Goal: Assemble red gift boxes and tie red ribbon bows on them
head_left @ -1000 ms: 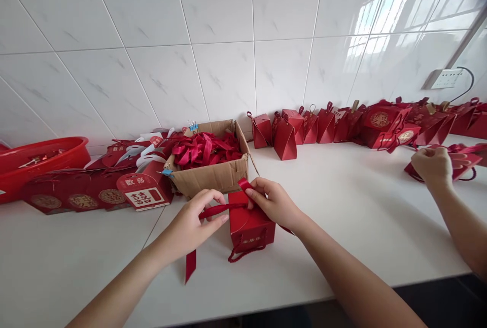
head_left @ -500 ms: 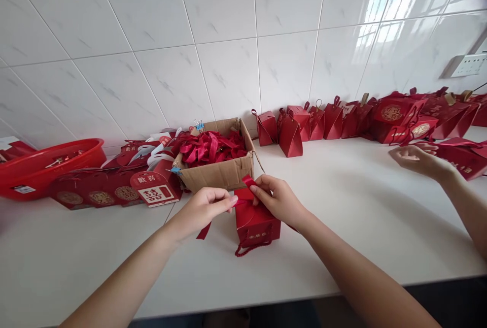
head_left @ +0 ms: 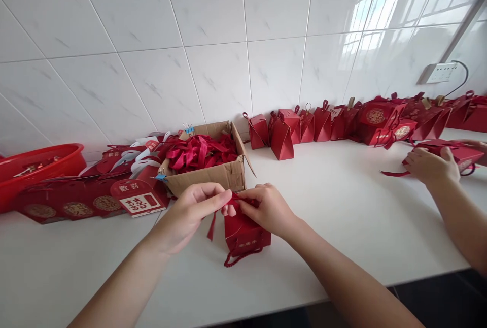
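Observation:
A small red gift box (head_left: pixel 248 234) with a twisted cord handle stands on the white table in front of me. Above its top, my left hand (head_left: pixel 205 205) pinches a red ribbon (head_left: pixel 212 227) between thumb and fingers, and one ribbon end hangs down at the box's left. My right hand (head_left: pixel 264 207) is closed on the same ribbon just to the right, its fingertips close to the left ones. The part of the ribbon between the fingers is mostly hidden.
Behind the box is a cardboard box (head_left: pixel 207 176) of red ribbons. Decorated red boxes (head_left: pixel 140 198) and a red basin (head_left: pixel 70 158) stand left. More red gift boxes (head_left: pixel 282 140) line the tiled wall. At right, another person's hands (head_left: pixel 433 165) handle a red box (head_left: pixel 466 153).
My hands have come closer together over the box, drawing the ribbon in between them. The view has swung right, and the other person's hand now rests on a red box.

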Tool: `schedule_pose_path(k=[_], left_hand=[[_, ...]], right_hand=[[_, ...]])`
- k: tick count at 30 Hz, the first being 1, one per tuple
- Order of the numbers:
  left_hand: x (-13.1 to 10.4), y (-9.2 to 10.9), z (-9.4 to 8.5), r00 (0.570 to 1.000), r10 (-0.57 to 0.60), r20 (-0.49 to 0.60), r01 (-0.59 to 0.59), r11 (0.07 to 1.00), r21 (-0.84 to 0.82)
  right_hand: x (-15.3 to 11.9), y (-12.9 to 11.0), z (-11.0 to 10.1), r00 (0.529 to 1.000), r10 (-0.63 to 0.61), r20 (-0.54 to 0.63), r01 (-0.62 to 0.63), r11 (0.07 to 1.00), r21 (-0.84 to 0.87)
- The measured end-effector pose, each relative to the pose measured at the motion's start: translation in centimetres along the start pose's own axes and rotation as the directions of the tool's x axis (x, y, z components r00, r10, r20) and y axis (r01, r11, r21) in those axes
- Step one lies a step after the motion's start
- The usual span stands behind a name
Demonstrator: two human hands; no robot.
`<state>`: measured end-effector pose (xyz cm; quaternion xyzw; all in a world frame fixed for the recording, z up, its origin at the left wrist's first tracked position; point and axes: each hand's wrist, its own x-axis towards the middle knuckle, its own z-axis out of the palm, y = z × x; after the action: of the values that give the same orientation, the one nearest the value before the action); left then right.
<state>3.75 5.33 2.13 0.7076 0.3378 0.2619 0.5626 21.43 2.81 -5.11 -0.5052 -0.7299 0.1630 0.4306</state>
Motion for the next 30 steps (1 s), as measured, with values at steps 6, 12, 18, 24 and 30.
schedule_pose_path(k=[6, 12, 18, 24, 30], left_hand=[[-0.8, 0.5, -0.2, 0.996, 0.051, -0.075, -0.052, 0.999, 0.000], [-1.6, 0.2, 0.4, 0.998, 0.051, -0.042, -0.053, 0.997, -0.057], [-1.1, -0.2, 0.2, 0.991, 0.057, -0.124, -0.069, 0.993, -0.098], [-0.8, -0.6, 0.0, 0.989, 0.028, -0.145, -0.042, 0.994, -0.097], [-1.0, -2.0, 0.2, 0.986, 0.038, -0.160, -0.059, 0.990, -0.127]], right_hand=[[0.0, 0.1, 0.1, 0.999, 0.042, -0.015, -0.041, 0.998, 0.053], [-0.1, -0.2, -0.1, 0.999, 0.055, 0.002, -0.054, 0.995, 0.088], [-0.3, -0.2, -0.5, 0.999, -0.046, 0.020, 0.046, 0.998, 0.035], [-0.4, -0.8, -0.8, 0.990, -0.140, 0.034, 0.140, 0.990, -0.008], [-0.2, -0.4, -0.5, 0.989, -0.148, 0.002, 0.148, 0.986, -0.084]])
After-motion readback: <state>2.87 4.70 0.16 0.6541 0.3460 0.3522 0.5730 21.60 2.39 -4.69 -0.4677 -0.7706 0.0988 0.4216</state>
